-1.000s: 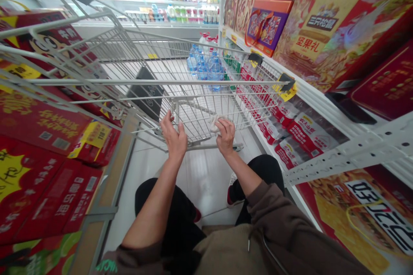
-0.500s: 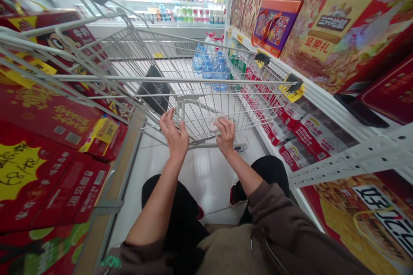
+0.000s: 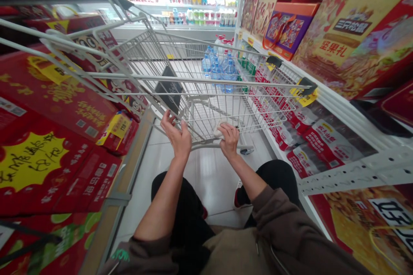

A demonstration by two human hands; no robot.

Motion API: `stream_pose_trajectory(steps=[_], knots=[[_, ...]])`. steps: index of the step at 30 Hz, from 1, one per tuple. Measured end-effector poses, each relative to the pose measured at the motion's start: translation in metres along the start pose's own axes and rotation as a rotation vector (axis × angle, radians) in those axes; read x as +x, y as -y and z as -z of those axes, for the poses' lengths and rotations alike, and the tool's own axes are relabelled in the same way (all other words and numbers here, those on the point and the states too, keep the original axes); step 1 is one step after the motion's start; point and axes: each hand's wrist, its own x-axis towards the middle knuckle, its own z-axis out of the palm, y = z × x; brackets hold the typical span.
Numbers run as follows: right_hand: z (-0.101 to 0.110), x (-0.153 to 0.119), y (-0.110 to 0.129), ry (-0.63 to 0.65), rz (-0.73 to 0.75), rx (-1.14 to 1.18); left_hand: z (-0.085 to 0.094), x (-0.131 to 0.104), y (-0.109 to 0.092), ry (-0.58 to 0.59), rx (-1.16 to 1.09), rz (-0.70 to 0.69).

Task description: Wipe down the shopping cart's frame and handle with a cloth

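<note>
A metal shopping cart (image 3: 206, 80) stands across the aisle in front of my knees, its wire side facing me. My right hand (image 3: 229, 139) is closed on a crumpled white cloth (image 3: 218, 129), which lies against the lower wires of the basket. Further left, my left hand (image 3: 179, 137) is open, thumb apart from the fingers, beside the cart's lower corner. Whether its fingertips touch the wire I cannot tell. A dark panel (image 3: 169, 90) is fixed to the cart just above that hand.
Red stacked cartons (image 3: 61, 159) line the left side. Shelving (image 3: 342, 176) on the right carries gift boxes (image 3: 342, 38) and packs of wrapped bottles (image 3: 332, 137). Large water bottles (image 3: 228, 71) stand on the floor beyond the cart, before a lit chiller (image 3: 145, 4).
The whole view has shifted, so the scene sits further right. My right hand and the cloth have moved slightly along the lower wires; my left hand stays by the corner.
</note>
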Motion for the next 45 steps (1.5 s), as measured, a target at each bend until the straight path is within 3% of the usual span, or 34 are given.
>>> stream_pose_trajectory(steps=[2, 4, 6, 8, 11, 15, 17, 20, 23, 26, 30, 33, 36, 38, 45], knots=[[0.003, 0.012, 0.004, -0.057, 0.018, 0.043, 0.0, 0.0, 0.004, 0.005, -0.035, 0.032], [0.002, 0.041, 0.012, -0.129, 0.078, 0.069, -0.002, 0.001, 0.008, 0.003, -0.052, 0.055], [-0.003, 0.07, 0.021, -0.149, 0.132, 0.063, -0.003, 0.001, 0.01, 0.011, -0.056, 0.07], [-0.01, 0.082, 0.026, -0.149, 0.174, 0.05, -0.003, 0.001, 0.011, 0.024, -0.058, 0.078], [-0.017, 0.059, 0.025, -0.141, 0.207, 0.018, -0.001, 0.0, 0.014, 0.044, -0.07, 0.078], [-0.013, 0.017, 0.018, -0.028, 0.146, 0.025, 0.004, 0.002, 0.018, 0.095, -0.092, 0.072], [-0.009, 0.023, 0.022, -0.048, 0.136, 0.076, 0.005, 0.003, 0.019, 0.118, -0.09, 0.084], [-0.011, 0.061, 0.037, -0.11, 0.184, 0.114, 0.005, 0.004, 0.02, 0.142, -0.077, 0.099], [-0.021, 0.086, 0.05, -0.041, 0.18, 0.063, 0.003, 0.005, 0.022, 0.162, -0.076, 0.092], [-0.029, 0.069, 0.05, 0.053, 0.13, 0.048, 0.005, 0.006, 0.026, 0.178, -0.113, 0.115], [-0.025, 0.036, 0.044, 0.142, 0.071, 0.1, 0.01, 0.012, 0.03, 0.223, -0.218, 0.178], [-0.019, 0.054, 0.054, 0.099, 0.125, 0.13, 0.013, 0.016, 0.027, 0.232, -0.216, 0.192], [-0.024, 0.088, 0.071, 0.011, 0.234, 0.111, 0.017, 0.019, 0.019, 0.185, -0.133, 0.137], [-0.031, 0.095, 0.078, -0.019, 0.271, 0.097, 0.021, 0.022, 0.013, 0.117, -0.078, 0.071], [-0.036, 0.039, 0.074, 0.129, 0.184, 0.108, 0.049, 0.038, 0.016, -0.119, 0.063, -0.017]])
